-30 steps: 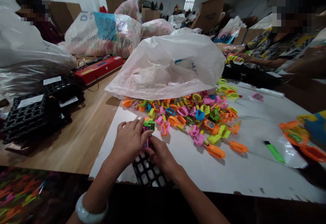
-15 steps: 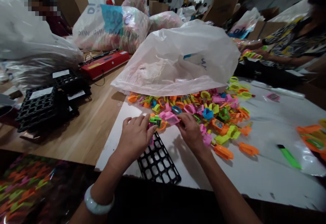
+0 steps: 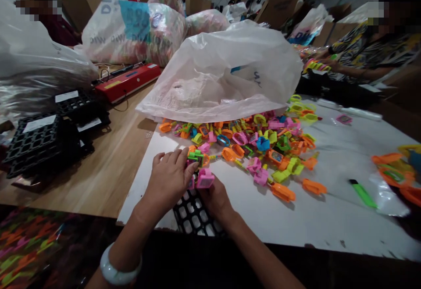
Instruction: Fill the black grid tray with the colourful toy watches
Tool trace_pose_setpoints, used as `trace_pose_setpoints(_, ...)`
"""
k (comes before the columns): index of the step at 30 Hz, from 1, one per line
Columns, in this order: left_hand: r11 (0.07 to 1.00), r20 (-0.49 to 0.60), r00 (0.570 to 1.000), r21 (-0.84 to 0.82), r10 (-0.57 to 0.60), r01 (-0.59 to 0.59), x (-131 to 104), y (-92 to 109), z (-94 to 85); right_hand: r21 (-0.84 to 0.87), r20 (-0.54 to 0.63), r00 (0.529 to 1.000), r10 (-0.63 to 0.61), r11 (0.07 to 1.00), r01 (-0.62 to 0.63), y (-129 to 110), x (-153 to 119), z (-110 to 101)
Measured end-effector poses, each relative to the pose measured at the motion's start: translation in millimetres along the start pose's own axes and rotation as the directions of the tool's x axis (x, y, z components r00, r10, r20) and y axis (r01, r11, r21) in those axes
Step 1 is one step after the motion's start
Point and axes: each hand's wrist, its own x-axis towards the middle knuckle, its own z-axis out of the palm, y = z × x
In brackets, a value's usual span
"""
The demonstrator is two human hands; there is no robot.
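Observation:
My left hand (image 3: 169,176) is closed around a few toy watches, among them a green toy watch (image 3: 196,157) with a dark face. A pink toy watch (image 3: 205,178) is gripped by my right hand (image 3: 217,199), low over a black grid tray (image 3: 193,219) at the table's front edge. Both hands partly cover the tray, and my right fingertips are hidden behind the pink watch. Just beyond them, a pile of toy watches (image 3: 259,143) in orange, pink, yellow, green and blue spreads over the white board (image 3: 263,219).
A large translucent bag (image 3: 230,74) lies behind the pile. To the left are stacked black trays (image 3: 36,142) and a red device (image 3: 126,83). A green cutter (image 3: 363,194) lies at right, near a plastic bag of watches (image 3: 393,175). Other people sit at both far sides.
My right hand has moved from the pile's near edge down and left over the tray, carrying the pink toy watch. My left hand keeps its hold. The view has shifted slightly.

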Motion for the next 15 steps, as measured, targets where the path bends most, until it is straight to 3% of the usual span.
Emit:
trace_pose_setpoints(2, 1.000, 0.030, 0.999, 0.001, 0.019, -0.019, 0.2, 0.2, -1.2, -0.004, 0.009, 0.997, -0.074, 0.997, 0.074, -2.6, -1.5, 4.3)
trace_pose_setpoints(5, 0.998, 0.048, 0.997, 0.009, 0.058, -0.059, 1.0, 1.3, -3.1, -0.064, 0.109, 0.990, -0.087, 0.993, 0.095, -9.0, 2.9, 7.1)
trace_pose_setpoints(10, 0.997, 0.054, 0.998, 0.069, 0.025, -0.029, 2.6, 4.4, -4.9, 0.022, 0.265, 0.957, -0.113, 0.994, 0.112, -6.2, 12.9, -9.8)
trace_pose_setpoints(12, 0.996, 0.049, 0.998, 0.072, 0.047, -0.050, 1.7, 4.5, -5.3, -0.027, 0.173, 0.981, -0.089, 0.995, 0.095, 1.7, 19.4, -22.0)
trace_pose_setpoints(15, 0.996, 0.043, 0.997, 0.057, 0.069, -0.071, -0.2, 3.8, -6.9, -0.316, -0.034, 0.999, -0.027, 0.949, 0.015, 14.3, 35.3, -39.1)
